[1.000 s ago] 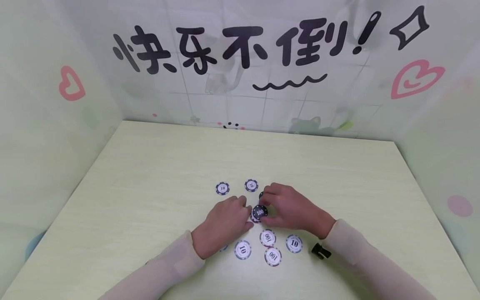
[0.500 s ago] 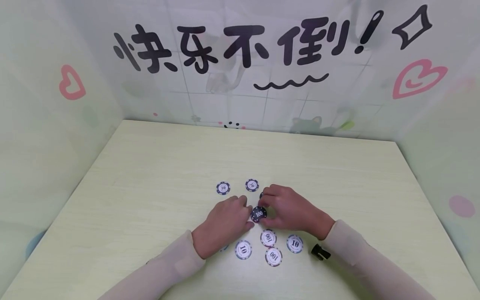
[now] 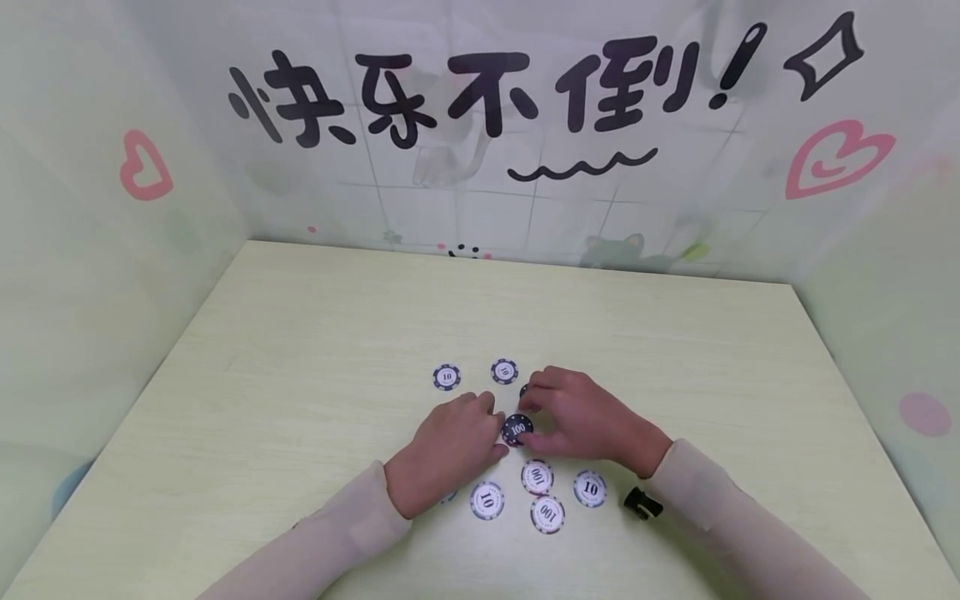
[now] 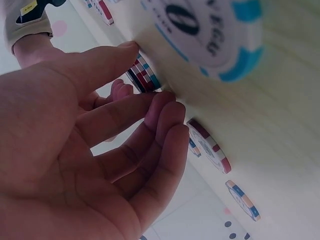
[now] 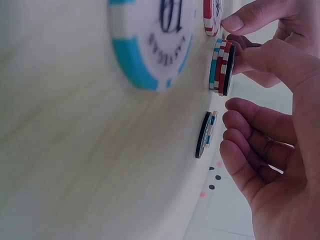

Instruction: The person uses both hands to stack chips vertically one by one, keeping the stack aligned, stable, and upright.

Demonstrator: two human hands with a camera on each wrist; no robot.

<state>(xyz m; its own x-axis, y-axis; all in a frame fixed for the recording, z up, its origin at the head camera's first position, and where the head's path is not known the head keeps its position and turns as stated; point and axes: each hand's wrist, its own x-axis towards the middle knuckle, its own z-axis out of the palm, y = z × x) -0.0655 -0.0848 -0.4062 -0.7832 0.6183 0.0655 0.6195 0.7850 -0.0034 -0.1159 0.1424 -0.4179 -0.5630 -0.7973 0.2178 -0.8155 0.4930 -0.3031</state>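
A small stack of poker chips [image 3: 517, 430] stands on the table between both hands, topped by a black 100 chip. Blue and red striped edges show below the black one in the right wrist view. My left hand [image 3: 453, 446] holds the stack from the left, thumb and index finger at its two sides. My right hand [image 3: 581, 417] is at the stack's right, its thumb at the black top chip and its fingers [image 5: 250, 155] apart from the stack. Another black chip [image 5: 203, 135] lies beyond, mostly hidden behind the right hand in the head view.
Two 10 chips [image 3: 447, 377] lie behind the hands. Nearer are two 100 chips [image 3: 537, 477], a 10 chip [image 3: 487, 500] and another 10 chip [image 3: 590, 488]. A red-and-white chip [image 4: 209, 146] shows past the left fingertips. Patterned cloth walls [image 3: 480, 208] enclose the table.
The black 100 chip, earlier offset over the stack in my right fingers, now lies squarely on top. My right fingers have loosened and lifted slightly. The left hand has stayed in place.
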